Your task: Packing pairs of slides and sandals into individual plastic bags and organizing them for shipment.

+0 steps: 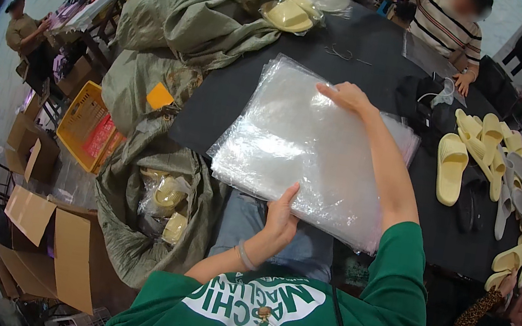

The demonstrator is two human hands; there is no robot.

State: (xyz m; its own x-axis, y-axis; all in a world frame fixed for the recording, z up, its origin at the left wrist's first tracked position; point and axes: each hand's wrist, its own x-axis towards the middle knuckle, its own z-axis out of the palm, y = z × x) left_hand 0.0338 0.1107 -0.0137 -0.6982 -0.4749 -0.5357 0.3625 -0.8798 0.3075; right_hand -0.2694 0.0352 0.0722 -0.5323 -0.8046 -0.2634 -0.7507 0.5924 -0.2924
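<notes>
Where the left hand (279,219) grips the near edge, thumb above and other fingers hidden beneath, clear bags (303,153): one stack, lying between both hands' fingers. Right hand (348,97): at the far edge; whether its fingers are closed, cannot tell. Apparently finished: bagged slippers (169,193) in a sack (114,208), left of the left fingers. Seemingly outstanding: loose slippers (447,179), right of the right fingers, unbagged. Obscured: bag count, by glare; sack's lower contents, by those on top.
</notes>
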